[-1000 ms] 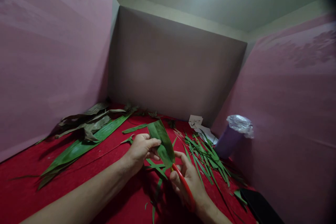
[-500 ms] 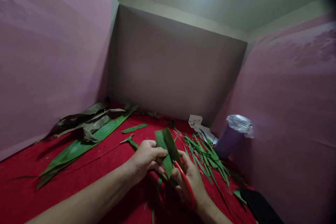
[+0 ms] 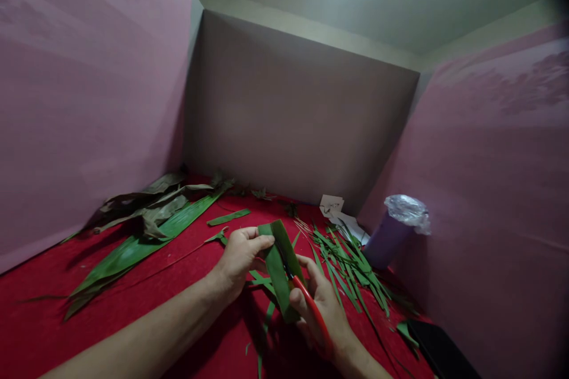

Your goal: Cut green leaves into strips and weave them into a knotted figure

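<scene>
My left hand (image 3: 242,257) pinches a piece of green leaf (image 3: 279,275) near its upper left edge, thumb on top. My right hand (image 3: 326,302) is closed round the red handles of a pair of scissors (image 3: 313,308). The dark blades lie at the leaf, partly hidden by it, along a lengthwise split between two strips. My right fingertips are behind the right side of the leaf. Below the hands, narrow green strips (image 3: 269,315) lie on the red cloth (image 3: 191,320).
Several cut leaf strips (image 3: 355,266) lie heaped to the right, beside a purple bin (image 3: 391,237) lined with clear plastic. A long green leaf (image 3: 142,254) and withered brown leaves (image 3: 155,213) are at the left. White papers (image 3: 333,207) stand at the back; a black flat object (image 3: 438,346) lies front right.
My left hand has moved up and slightly left to the leaf's upper edge. The scissor blades now show less, sitting lower in the leaf.
</scene>
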A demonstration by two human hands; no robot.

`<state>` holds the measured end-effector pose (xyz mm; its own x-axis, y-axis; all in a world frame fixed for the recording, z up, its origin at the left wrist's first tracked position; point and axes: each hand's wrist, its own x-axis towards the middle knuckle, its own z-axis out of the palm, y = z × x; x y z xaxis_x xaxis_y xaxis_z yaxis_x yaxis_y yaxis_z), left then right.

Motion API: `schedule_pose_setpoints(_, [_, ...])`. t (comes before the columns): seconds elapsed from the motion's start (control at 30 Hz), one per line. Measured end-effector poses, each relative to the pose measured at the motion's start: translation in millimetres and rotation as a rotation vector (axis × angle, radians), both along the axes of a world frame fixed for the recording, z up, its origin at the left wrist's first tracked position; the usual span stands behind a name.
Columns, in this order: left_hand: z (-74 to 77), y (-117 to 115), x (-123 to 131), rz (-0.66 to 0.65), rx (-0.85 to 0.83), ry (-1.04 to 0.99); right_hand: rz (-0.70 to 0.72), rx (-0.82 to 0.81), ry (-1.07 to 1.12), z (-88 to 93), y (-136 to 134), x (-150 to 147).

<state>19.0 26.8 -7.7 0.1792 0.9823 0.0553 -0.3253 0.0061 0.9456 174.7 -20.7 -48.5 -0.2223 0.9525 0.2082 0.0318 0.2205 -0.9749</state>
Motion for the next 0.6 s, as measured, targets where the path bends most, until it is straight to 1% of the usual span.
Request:
schedule_pose_setpoints(0.13, [0.9, -2.7, 1.8, -0.001, -0.009, 0.016, -0.010, 0.041, -0.033, 1.8, 0.0, -0.3])
schedule_pose_setpoints(0.33, [-2.8, -5.6, 6.4, -0.077, -0.041, 0.009, -0.051, 0.160, -0.076, 4.0, 2.5, 2.2])
schedule_pose_setpoints(0.6, [-0.9, -7.9, 7.1, -0.093, -0.038, 0.029, -0.072, 0.161, -0.082, 3.9, 2.3, 2.5])
